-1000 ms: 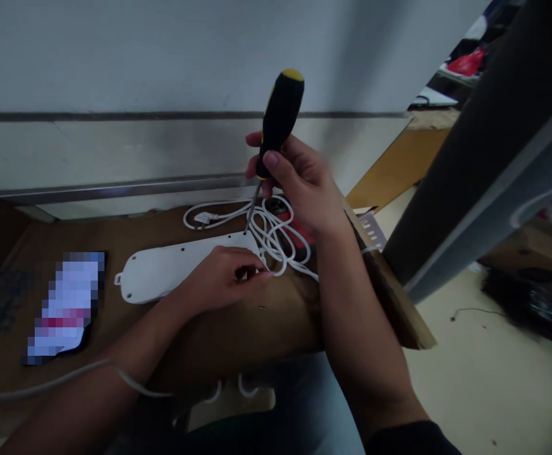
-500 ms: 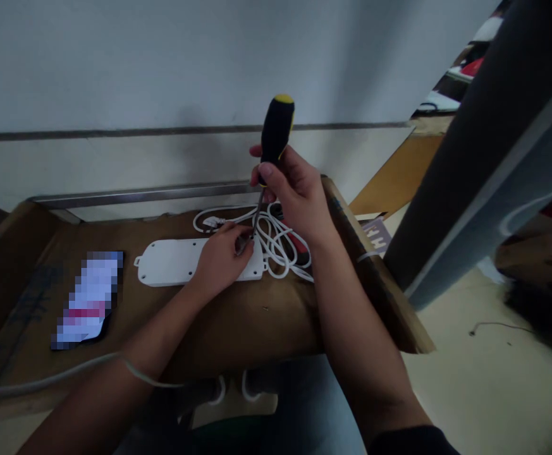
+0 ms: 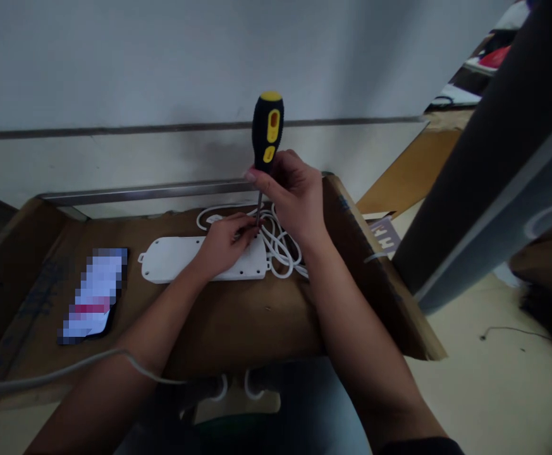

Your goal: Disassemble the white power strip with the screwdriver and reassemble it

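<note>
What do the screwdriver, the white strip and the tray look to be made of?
Screwdriver: dark, matte, probably rubber or plastic handle with yellow inserts; the thin grey shaft looks like metal.
White strip: likely moulded plastic, smooth, with rounded corners and small recessed holes.
Tray: probably cardboard, dull brown, with rough pale edges.

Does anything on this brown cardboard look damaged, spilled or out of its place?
No spill or damage stands out. One small oddity: a tiny piece, perhaps a screw, lies loose on the cardboard, apart from the white case.
</note>
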Action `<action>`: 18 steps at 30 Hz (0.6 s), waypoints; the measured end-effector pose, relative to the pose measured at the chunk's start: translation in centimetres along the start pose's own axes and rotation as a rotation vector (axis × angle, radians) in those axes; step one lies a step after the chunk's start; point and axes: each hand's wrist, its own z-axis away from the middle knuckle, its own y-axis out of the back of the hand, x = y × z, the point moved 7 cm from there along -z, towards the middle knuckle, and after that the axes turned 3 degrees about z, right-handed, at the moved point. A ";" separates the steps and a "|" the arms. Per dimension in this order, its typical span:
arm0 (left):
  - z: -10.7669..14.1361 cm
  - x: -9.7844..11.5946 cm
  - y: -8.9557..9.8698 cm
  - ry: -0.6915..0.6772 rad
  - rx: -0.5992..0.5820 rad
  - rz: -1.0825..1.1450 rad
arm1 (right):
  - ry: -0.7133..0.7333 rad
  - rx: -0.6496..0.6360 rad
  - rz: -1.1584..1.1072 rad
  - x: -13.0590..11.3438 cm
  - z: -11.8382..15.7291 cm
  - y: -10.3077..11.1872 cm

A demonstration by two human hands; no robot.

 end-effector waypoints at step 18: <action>-0.3 -0.5 0.0 0.135 0.052 -0.037 | 0.059 -0.037 0.092 0.4 0.7 -0.1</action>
